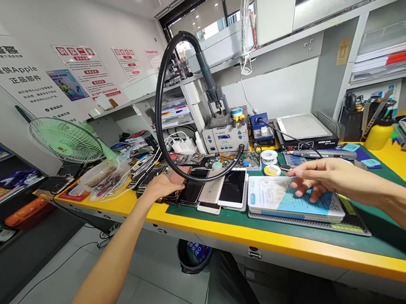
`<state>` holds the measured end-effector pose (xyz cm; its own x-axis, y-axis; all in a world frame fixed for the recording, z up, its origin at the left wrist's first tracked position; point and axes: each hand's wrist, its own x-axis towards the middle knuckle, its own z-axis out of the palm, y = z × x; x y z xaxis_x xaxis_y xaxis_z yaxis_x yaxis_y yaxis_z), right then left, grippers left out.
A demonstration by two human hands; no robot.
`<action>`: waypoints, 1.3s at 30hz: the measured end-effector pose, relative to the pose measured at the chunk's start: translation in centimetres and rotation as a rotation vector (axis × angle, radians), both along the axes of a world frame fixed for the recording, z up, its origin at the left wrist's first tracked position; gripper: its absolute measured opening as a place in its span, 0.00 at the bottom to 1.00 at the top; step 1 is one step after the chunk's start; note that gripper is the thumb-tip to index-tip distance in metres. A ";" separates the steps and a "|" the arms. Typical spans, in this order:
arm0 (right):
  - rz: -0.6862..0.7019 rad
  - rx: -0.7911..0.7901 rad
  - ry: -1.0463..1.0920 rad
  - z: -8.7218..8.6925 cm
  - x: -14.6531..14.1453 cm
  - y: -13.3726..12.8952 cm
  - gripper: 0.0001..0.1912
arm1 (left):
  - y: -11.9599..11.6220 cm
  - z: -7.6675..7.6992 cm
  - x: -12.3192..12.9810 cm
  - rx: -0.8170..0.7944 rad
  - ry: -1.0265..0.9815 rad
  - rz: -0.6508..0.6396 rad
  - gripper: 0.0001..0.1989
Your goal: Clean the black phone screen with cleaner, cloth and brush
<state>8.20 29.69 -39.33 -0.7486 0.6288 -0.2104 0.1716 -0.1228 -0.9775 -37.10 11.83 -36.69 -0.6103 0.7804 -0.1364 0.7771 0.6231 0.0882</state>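
My left hand (161, 187) lies flat-fingered at the edge of a loose pile of smartphones, touching a rose-gold phone (178, 178) and holding nothing I can see. Beside it on the green cutting mat (382, 226) are a black phone (193, 192), a gold phone (210, 186) and a white phone (232, 189). My right hand (321, 179) hovers with fingers spread over a blue-and-white booklet (285, 199). That booklet rests on a grey perforated pad (353, 223).
A black hose (162, 122) arcs over the yellow-edged workbench (263, 237) from a hot-air rework station (225, 133). Solder spools (269, 158) stand behind the booklet. A green fan (64, 140), a plastic bag (102, 175) and a yellow bottle (374, 137) sit along the bench.
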 end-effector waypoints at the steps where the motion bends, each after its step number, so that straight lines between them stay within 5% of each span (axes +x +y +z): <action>1: 0.001 0.001 -0.001 0.1 0.0 0.0 0.18 | 0.0 0.2 0.1 -0.026 0.002 0.018 0.18; 39: 0.015 -0.004 0.015 -0.5 0.1 0.4 0.26 | 1.6 2.4 2.6 -0.304 0.107 0.017 0.18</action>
<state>8.32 30.14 -39.84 -0.7613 0.6163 -0.2016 0.1587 -0.1243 -0.9795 -34.51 13.39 -34.28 -0.6463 0.7031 -0.2965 0.7612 0.6215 -0.1854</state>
